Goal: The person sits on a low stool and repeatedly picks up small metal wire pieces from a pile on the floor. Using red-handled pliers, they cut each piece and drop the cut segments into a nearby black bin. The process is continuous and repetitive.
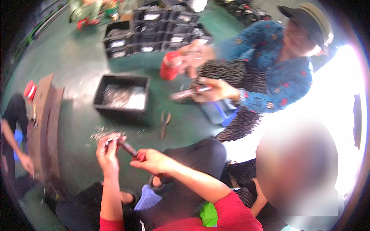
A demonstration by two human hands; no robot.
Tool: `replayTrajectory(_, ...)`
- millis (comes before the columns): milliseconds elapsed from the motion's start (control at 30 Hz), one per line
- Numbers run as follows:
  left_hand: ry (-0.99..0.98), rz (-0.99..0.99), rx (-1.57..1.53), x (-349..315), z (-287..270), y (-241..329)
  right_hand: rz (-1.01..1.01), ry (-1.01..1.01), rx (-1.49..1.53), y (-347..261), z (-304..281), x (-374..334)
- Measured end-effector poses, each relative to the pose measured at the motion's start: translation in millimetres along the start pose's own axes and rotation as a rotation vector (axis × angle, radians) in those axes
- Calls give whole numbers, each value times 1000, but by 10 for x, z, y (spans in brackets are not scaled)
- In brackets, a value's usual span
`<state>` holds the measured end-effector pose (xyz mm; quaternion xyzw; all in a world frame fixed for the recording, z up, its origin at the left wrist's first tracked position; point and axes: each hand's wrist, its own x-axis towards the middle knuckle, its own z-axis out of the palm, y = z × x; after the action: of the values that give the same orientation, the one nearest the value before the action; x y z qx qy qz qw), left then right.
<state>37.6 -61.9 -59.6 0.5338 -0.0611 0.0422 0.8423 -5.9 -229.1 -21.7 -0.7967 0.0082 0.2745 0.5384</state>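
Bin (pixel 120 109): black, small metal pieces inside, on the green floor (pixel 77 131)
Tool (pixel 129 148): dark shaft, red handle, held on the person's side of the bin
Right hand (pixel 152 161): grip clamped round the tool's handle
Left hand (pixel 109 151): grip at the tool's far end; blur, cannot tell whether it pinches anything
Pliers (pixel 164 127): on the floor, right of the bin and nearer the person

piece (pixel 109 141) in left fingers (pixel 102 148): too blurred to tell | crate contents (pixel 123 96): blurred | leftmost person (pixel 14 115): cut off
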Motion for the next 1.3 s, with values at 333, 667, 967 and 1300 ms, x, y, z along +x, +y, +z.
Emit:
replayTrajectory(333, -94, -111, 528, 89, -95, 174, 19, 180, -565, 9, -539, -7)
replayTrajectory(667, -168, -281, 637, 53, -26, 122, 14, 109, -526, 163, -379, 73)
replayTrajectory(967, -164, -302, 711, 79, -70, 103, 16, 190, -529, 257, -368, 108)
replayTrajectory(1300, -29, -469, 368, 15, -60, -111, -234, 543, -853, 407, -272, 119)
